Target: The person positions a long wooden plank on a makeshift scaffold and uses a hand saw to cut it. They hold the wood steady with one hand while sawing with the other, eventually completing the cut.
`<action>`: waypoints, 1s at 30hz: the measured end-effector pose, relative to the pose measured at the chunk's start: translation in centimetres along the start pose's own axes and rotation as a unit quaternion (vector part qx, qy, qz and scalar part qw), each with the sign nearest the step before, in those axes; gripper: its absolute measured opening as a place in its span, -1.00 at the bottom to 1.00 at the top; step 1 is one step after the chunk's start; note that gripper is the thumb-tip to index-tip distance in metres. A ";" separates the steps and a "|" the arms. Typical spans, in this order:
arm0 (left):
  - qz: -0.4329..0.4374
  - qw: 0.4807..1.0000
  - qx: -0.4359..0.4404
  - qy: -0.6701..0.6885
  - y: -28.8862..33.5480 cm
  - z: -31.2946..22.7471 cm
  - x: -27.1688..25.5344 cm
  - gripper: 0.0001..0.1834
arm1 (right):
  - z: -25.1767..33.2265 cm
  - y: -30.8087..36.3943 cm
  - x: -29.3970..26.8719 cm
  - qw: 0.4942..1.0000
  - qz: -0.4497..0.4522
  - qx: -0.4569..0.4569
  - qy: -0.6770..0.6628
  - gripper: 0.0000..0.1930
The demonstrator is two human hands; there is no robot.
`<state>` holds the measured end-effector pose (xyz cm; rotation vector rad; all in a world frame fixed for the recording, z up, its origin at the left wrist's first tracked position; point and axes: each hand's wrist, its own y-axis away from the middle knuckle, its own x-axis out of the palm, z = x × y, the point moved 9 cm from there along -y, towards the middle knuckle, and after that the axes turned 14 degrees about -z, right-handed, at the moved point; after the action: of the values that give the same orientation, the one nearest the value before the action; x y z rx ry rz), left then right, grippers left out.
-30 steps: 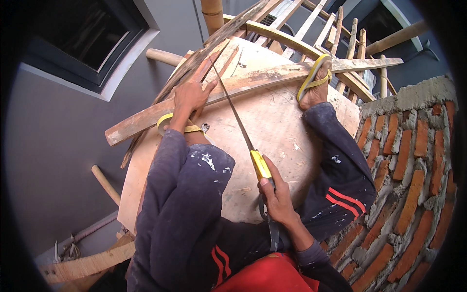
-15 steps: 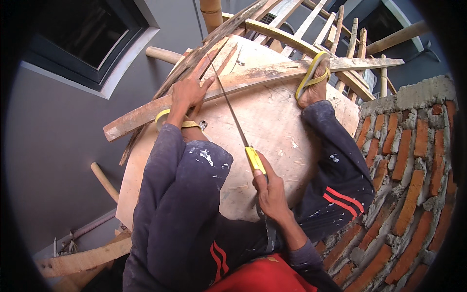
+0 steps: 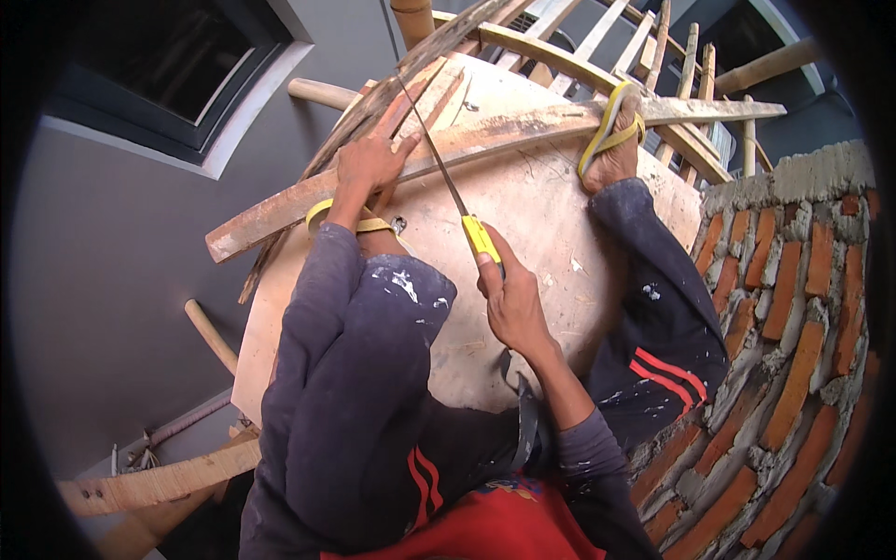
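Note:
A long timber plank [image 3: 504, 136] lies across a plywood board [image 3: 448, 327], tilted up to the right. My left hand [image 3: 370, 168] rests on it with the thumb stretched apart from the fingers, pressing it down. In my right hand [image 3: 515, 303] is the yellow handle of a handsaw [image 3: 480, 241], fingers wrapped round it. The thin saw blade [image 3: 439, 161] runs up and away to the left, crossing the plank just right of my left hand. My feet, in yellow-strapped sandals [image 3: 611, 140], are on the plank, one near each end.
Beyond the plank lie narrow wood strips [image 3: 439, 89] and a rough weathered board [image 3: 373, 98]. A frame of wooden slats [image 3: 597, 33] stands at the back. To the right is a brick wall [image 3: 784, 289]; a grey wall [image 3: 140, 252] with a window [image 3: 177, 75] is on the left.
My right hand and the saw have moved up and slightly left, away from my body, so the handle is nearer the plank. My left hand keeps its place on the plank.

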<state>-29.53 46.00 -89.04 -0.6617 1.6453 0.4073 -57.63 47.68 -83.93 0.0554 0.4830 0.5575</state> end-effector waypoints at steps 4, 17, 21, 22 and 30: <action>0.009 1.000 0.007 0.029 0.2 0.6 -0.1 -0.19 | 0.0 4.8 -2.1 1.000 0.003 -0.027 0.003 -0.55; 0.084 0.996 -0.042 -0.012 0.1 1.6 1.6 -0.02 | -0.5 0.6 0.0 0.999 -0.016 -0.036 -0.004 -0.57; 0.080 0.996 -0.039 -0.005 1.8 1.8 0.6 -0.05 | -1.9 4.9 -1.8 0.999 0.015 -0.031 -0.011 -0.54; 0.085 0.996 -0.042 -0.001 1.1 1.7 0.5 -0.03 | -1.1 4.1 -1.6 1.000 0.022 -0.013 -0.017 -0.54; 0.072 0.997 -0.018 0.033 -0.2 0.8 0.8 0.03 | -0.2 -0.6 1.6 1.000 0.000 -0.026 0.016 -0.53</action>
<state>-28.84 46.13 -89.97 -0.5903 1.7580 0.5239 -56.22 47.97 -84.89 -0.0028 0.4993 0.5711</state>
